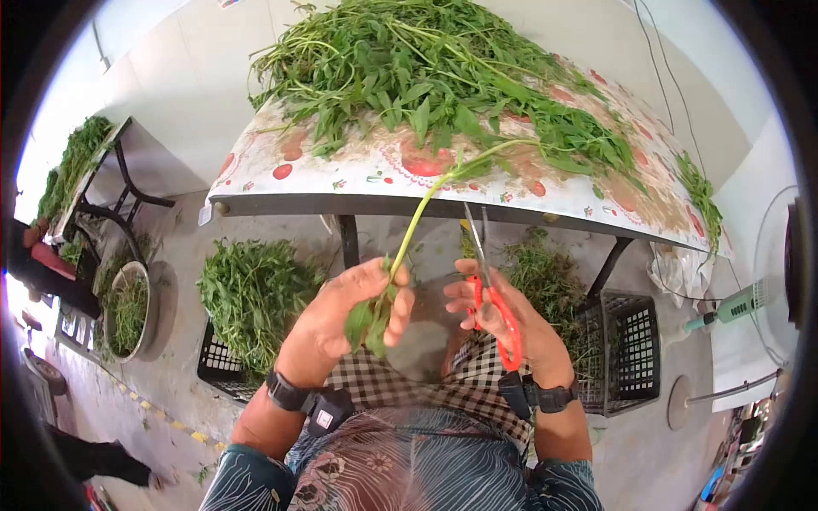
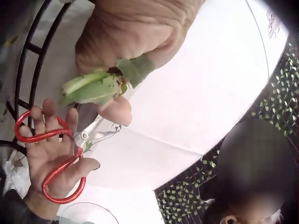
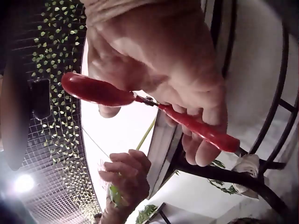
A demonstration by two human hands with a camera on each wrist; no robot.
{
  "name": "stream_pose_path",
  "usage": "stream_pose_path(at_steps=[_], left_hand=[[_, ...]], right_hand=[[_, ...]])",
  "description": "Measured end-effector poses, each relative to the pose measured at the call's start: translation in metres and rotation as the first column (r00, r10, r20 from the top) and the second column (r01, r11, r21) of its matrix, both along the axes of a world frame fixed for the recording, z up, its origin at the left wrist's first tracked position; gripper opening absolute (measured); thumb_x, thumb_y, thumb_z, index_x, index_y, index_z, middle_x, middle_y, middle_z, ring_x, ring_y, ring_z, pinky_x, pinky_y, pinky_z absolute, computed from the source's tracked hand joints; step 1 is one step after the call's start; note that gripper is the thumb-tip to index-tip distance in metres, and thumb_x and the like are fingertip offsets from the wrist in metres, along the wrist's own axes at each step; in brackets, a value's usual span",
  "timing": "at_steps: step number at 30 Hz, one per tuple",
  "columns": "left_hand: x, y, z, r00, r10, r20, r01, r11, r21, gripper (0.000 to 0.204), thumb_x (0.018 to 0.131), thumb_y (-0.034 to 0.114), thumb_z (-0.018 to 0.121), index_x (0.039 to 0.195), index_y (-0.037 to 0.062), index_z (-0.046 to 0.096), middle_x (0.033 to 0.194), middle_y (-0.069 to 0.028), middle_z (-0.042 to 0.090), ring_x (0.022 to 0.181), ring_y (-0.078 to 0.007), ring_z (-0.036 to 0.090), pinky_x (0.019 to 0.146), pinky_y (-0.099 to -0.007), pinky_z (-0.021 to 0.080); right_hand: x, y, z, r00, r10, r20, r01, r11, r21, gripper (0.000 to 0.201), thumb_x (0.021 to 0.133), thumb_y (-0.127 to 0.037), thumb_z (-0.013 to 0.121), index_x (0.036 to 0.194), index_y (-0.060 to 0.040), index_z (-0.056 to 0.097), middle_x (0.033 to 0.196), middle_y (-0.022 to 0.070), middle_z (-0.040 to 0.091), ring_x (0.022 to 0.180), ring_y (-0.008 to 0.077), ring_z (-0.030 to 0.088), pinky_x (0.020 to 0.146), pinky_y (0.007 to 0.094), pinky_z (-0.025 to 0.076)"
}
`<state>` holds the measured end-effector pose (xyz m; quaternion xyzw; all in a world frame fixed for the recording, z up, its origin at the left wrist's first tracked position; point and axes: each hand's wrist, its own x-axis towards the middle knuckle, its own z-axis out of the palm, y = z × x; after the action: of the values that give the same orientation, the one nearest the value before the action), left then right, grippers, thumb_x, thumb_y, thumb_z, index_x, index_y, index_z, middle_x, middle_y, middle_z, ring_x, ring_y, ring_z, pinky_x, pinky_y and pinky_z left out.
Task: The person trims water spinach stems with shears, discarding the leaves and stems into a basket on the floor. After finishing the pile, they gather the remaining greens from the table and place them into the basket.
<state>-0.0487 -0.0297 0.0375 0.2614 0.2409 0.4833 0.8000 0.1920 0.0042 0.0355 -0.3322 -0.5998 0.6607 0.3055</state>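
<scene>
In the head view my left hand [image 1: 328,315] pinches a long green leafy stem [image 1: 416,220] low down, with leaves hanging among the fingers. The stem leans up and right, its upper end overlapping the table edge. Red-handled scissors [image 1: 511,328] are in my right hand [image 1: 545,341], fingers and thumb through the loops. Their blades point up, slightly apart, just right of the stem. The left wrist view shows the scissors' metal pivot [image 2: 83,136] close below the left hand [image 2: 135,37]. Red loops [image 3: 100,89] cross the right palm in the right wrist view.
A large heap of leafy stems [image 1: 409,77] covers the back of the patterned table [image 1: 256,170]. Below stand a black crate [image 1: 213,366] heaped with greens at left and black crates [image 1: 635,353] at right. A fan [image 1: 741,302] stands far right; a round tub [image 1: 145,332] sits left.
</scene>
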Motion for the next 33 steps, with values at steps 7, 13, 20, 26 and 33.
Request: stream_pose_path(at_steps=[7,13,20,26,33], left_hand=[[-0.009,-0.017,-0.007,0.987,-0.032,-0.158,0.035,0.999,0.011,0.022,0.092,0.022,0.049,0.1,0.0014,0.05,0.075,-0.0125,0.06,0.06,-0.0197,0.059,0.052,-0.03,0.051],[-0.006,-0.027,-0.01,0.979,-0.023,-0.201,0.021,1.0,-0.014,0.02,0.092,0.02,0.048,0.1,0.0015,0.05,0.074,-0.0121,0.059,0.059,-0.0198,0.059,0.052,-0.0302,0.05],[-0.017,-0.037,-0.007,0.977,0.066,-0.202,-0.071,0.997,-0.02,0.023,0.092,0.022,0.048,0.101,0.001,0.051,0.065,-0.0102,0.055,0.048,-0.0162,0.05,0.042,-0.0254,0.039],[-0.024,-0.039,-0.015,0.984,0.098,-0.147,-0.101,0.995,-0.012,0.022,0.092,0.021,0.047,0.101,0.0009,0.051,0.062,-0.0091,0.053,0.044,-0.0114,0.04,0.039,-0.0229,0.033],[-0.024,-0.039,-0.019,0.937,0.128,-0.326,-0.089,0.987,0.131,0.021,0.09,0.022,0.054,0.096,0.0023,0.057,0.066,-0.0037,0.055,0.048,-0.008,0.042,0.041,-0.0213,0.031]], right_hand=[[-0.004,0.009,-0.006,0.993,0.067,-0.101,-0.069,0.998,-0.012,0.052,0.091,-0.027,0.055,0.133,-0.0047,0.034,0.111,0.0097,0.052,0.098,0.0147,0.052,0.084,0.0262,0.044],[-0.008,0.011,-0.005,0.987,0.117,-0.108,-0.116,0.993,0.013,0.049,0.093,-0.027,0.052,0.134,-0.005,0.033,0.105,0.0057,0.05,0.094,0.0111,0.05,0.08,0.0225,0.043],[0.001,0.008,0.0,0.984,0.104,-0.143,-0.121,0.986,-0.116,0.05,0.093,-0.029,0.051,0.134,-0.0069,0.033,0.103,0.0043,0.047,0.09,0.0102,0.049,0.081,0.0223,0.044],[0.008,0.007,-0.008,0.99,0.139,0.016,-0.138,0.989,-0.061,0.059,0.085,-0.036,0.062,0.13,-0.0057,0.039,0.107,0.0063,0.053,0.095,0.0137,0.053,0.083,0.0254,0.044],[0.014,0.0,0.001,0.989,0.117,-0.089,-0.125,0.989,-0.085,0.064,0.08,-0.038,0.067,0.126,-0.0015,0.043,0.105,0.008,0.057,0.093,0.0141,0.055,0.08,0.0254,0.044]])
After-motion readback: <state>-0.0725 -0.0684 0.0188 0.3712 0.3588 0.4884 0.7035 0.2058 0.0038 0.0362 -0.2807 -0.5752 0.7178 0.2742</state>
